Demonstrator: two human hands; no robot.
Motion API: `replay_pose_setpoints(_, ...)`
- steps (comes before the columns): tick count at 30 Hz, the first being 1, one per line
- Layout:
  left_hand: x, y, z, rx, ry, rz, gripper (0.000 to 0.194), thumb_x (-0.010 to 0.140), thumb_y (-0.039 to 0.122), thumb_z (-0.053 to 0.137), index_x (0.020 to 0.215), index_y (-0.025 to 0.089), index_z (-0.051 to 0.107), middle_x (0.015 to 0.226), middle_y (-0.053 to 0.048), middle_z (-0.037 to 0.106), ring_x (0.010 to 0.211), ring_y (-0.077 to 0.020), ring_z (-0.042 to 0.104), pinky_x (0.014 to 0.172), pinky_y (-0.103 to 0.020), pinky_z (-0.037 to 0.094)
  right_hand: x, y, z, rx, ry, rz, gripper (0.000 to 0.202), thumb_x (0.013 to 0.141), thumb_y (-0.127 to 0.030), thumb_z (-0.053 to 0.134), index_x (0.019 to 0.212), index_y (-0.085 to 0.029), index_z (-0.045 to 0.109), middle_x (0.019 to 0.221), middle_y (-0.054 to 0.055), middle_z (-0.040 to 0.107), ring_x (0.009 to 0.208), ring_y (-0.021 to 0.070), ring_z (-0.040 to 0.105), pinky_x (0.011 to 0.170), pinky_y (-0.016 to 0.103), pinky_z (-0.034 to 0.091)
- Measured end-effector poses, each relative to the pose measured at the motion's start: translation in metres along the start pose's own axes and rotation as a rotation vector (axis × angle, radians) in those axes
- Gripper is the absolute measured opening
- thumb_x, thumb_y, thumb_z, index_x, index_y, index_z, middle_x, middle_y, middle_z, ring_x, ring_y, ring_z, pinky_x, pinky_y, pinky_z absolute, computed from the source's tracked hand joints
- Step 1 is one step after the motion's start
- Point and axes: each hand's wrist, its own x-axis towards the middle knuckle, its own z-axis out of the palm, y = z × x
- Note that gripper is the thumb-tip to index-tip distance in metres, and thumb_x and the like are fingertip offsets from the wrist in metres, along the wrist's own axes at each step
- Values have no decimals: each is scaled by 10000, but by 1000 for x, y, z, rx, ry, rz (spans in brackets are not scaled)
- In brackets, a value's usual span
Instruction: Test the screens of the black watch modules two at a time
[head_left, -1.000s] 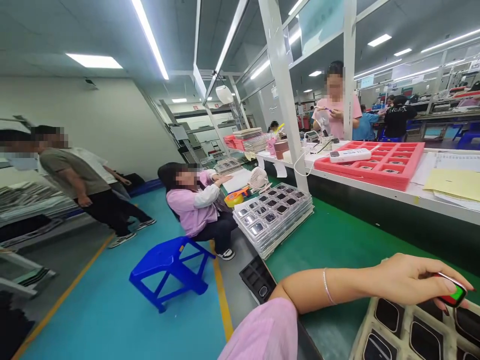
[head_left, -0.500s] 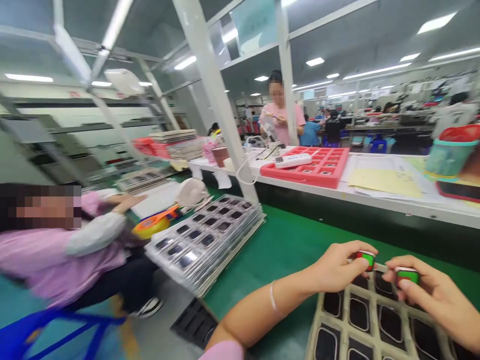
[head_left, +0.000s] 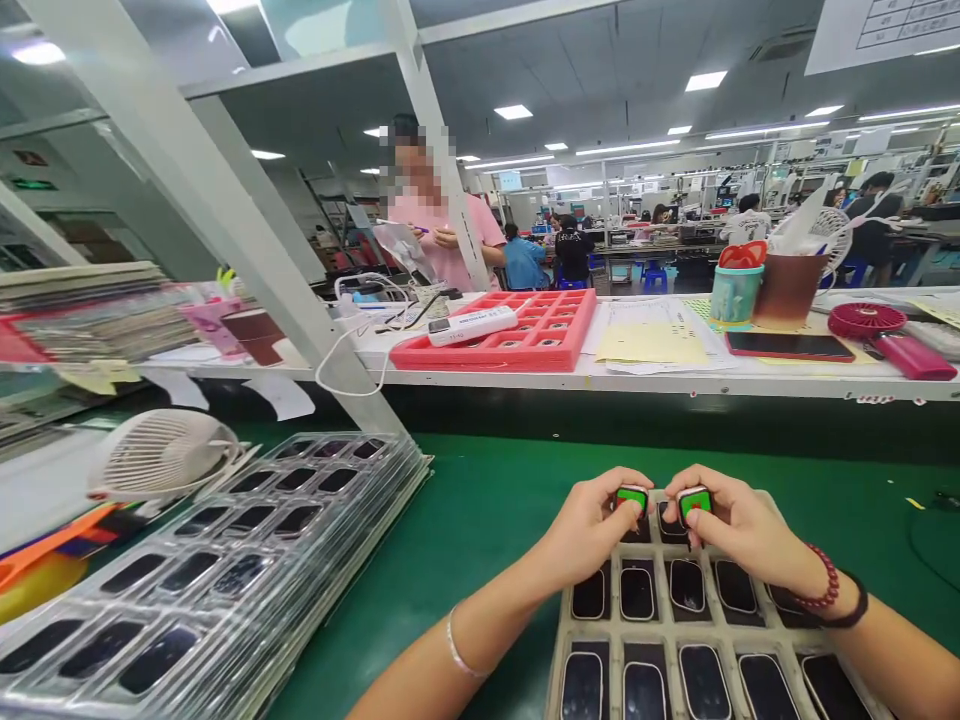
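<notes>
Where the left hand [head_left: 592,527] is seen: right of centre in the frame, a green-lit device [head_left: 631,497] is grasped between thumb and fingers, above the far end of the tray.
Right hand [head_left: 739,523]: just beside the left, a second green-lit device [head_left: 694,502] is gripped, the thumb being laid over its lower screen edge; the two devices are held near each other but apart.
Beige tray [head_left: 667,630]: at the lower right of the frame, below both hands; dark, rounded screens are held in its compartments.
Change in view: since half a second ago the view has been swung rightward, and the seated co-worker has been carried out of frame; one second ago only the left hand was shown.
Clear tray stack [head_left: 352,540]: now shifted to the lower left, near the white fan [head_left: 165,455].
White shelf [head_left: 660,383]: across the middle, where the red foam tray [head_left: 480,362] is now placed nearer the centre, and the magenta fan [head_left: 866,320] has been brought into view at the right.
</notes>
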Motion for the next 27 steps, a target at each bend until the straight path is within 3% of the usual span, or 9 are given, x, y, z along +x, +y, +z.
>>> replay_pose_setpoints(7, -1, 9, -1, -25, 0, -70, 328, 893, 300, 456, 1182, 163, 534, 959, -84, 617, 737, -148, 573, 522, -195, 427, 1, 1, -1, 78, -11, -10, 160, 858, -194, 465, 1002, -161, 526, 864, 50, 584, 642, 123, 499, 574, 245, 472)
replay_pose_setpoints(15, 0, 7, -2, -63, -9, -62, 379, 862, 239, 489, 1235, 175, 490, 1037, -101, 618, 837, -183, 607, 551, -203, 437, -1, 0, -1, 89, -4, -8, 203, 847, -186, 475, 1048, -167, 486, 904, 48, 580, 619, 107, 503, 591, 247, 454)
replay_pose_setpoints(20, -1, 3, -2, -50, 5, -18, 417, 814, 145, 509, 1229, 183, 501, 1016, -84, 621, 831, -170, 616, 674, -246, 463, -2, -1, 0, 9, 23, -35, 231, 812, -147, 496, 1041, -167, 469, 845, 31, 578, 617, 106, 452, 541, 212, 376)
replay_pose_setpoints(27, -2, 3, -1, 48, 40, 15, 374, 796, 127, 517, 1167, 166, 523, 894, -55, 635, 633, -95, 516, 546, -195, 386, -1, -3, 2, -45, -13, -46, 242, 813, -137, 501, 1048, -165, 451, 842, 25, 557, 649, 113, 459, 559, 216, 369)
